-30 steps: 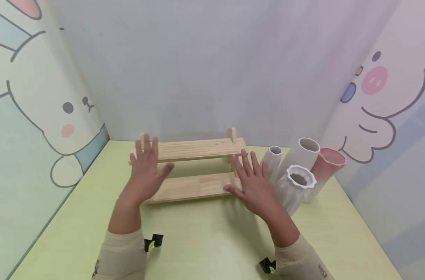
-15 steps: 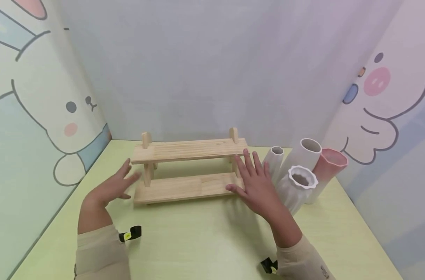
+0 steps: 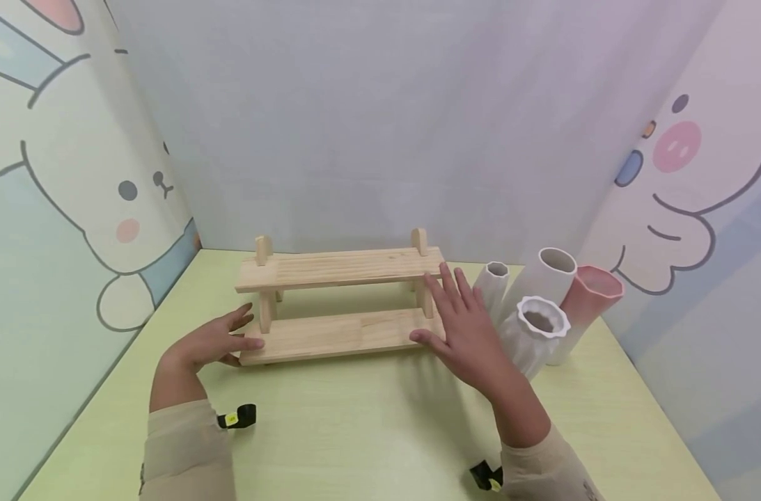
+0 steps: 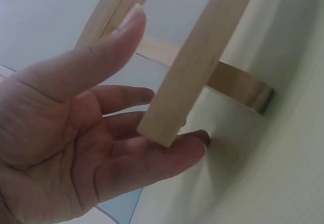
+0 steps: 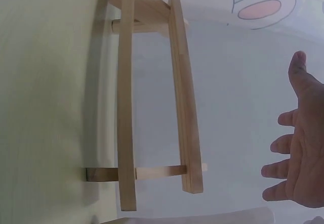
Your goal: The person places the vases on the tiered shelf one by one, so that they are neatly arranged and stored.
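Head view: left hand [image 3: 212, 341], fingers parted, newly reaches the wooden rack [image 3: 339, 336] — seemingly within grasp — right hand [image 3: 466, 341] spread.

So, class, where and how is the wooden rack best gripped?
Probably both ends of its lower board, from left and right, pinching top and underside: those ends jut past the uprights, and the board stands raised off the table.

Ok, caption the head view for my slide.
Left hand at one end of a two-tier wooden rack, right hand spread, four vases alongside.
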### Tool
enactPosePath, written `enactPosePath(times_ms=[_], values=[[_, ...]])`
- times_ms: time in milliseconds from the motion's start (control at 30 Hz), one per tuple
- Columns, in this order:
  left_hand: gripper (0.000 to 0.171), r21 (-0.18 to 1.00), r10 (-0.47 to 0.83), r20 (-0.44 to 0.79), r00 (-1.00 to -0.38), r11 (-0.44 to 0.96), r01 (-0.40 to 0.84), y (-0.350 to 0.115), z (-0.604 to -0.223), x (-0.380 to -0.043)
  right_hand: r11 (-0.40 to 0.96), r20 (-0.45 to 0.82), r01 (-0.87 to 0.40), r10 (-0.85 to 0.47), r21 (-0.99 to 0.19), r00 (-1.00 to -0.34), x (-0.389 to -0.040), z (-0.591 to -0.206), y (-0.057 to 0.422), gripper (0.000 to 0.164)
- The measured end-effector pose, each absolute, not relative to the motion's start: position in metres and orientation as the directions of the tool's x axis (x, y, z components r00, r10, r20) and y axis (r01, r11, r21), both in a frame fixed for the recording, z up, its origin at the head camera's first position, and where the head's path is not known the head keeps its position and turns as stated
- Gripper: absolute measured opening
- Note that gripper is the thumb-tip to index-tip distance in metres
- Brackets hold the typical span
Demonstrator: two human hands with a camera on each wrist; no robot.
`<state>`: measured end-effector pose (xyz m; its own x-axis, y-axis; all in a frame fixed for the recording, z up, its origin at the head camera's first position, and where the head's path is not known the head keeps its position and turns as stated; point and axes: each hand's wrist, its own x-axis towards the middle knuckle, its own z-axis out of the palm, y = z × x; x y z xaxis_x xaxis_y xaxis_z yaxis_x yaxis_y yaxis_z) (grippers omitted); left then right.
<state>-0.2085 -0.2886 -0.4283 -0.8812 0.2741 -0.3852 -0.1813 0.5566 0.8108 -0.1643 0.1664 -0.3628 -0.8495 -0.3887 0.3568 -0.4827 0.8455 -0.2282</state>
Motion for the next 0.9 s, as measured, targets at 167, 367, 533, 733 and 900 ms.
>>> enactPosePath(times_ms=[167, 367, 533, 733, 900], values=[[0.103, 0.83, 0.308, -0.367, -0.878, 0.534, -0.16, -0.291, -0.434, -0.211, 0.816, 0.421, -0.523, -0.397, -0.245, -0.816, -0.157, -0.349, 0.171, 0.094], [0.099, 0.829, 0.321, -0.333, -0.886, 0.547, -0.113, -0.294, -0.437, -0.213, 0.8, 0.621, -0.553, -0.316, -0.232, -0.717, -0.149, -0.332, 0.183, 0.095], [0.095, 0.82, 0.32, -0.321, -0.891, 0.564, -0.092, -0.296, -0.439, -0.215, 0.796, 0.747, -0.548, -0.197, -0.256, -0.635, -0.148, -0.318, 0.203, 0.095], [0.094, 0.813, 0.317, -0.313, -0.895, 0.577, -0.08, -0.299, -0.441, -0.216, 0.814, 0.716, -0.443, -0.049, -0.375, -0.696, -0.146, -0.314, 0.24, 0.092], [0.094, 0.809, 0.32, -0.315, -0.893, 0.582, -0.077, -0.299, -0.442, -0.215, 0.81, 0.611, -0.351, 0.012, -0.47, -0.792, -0.142, -0.327, 0.262, 0.09]])
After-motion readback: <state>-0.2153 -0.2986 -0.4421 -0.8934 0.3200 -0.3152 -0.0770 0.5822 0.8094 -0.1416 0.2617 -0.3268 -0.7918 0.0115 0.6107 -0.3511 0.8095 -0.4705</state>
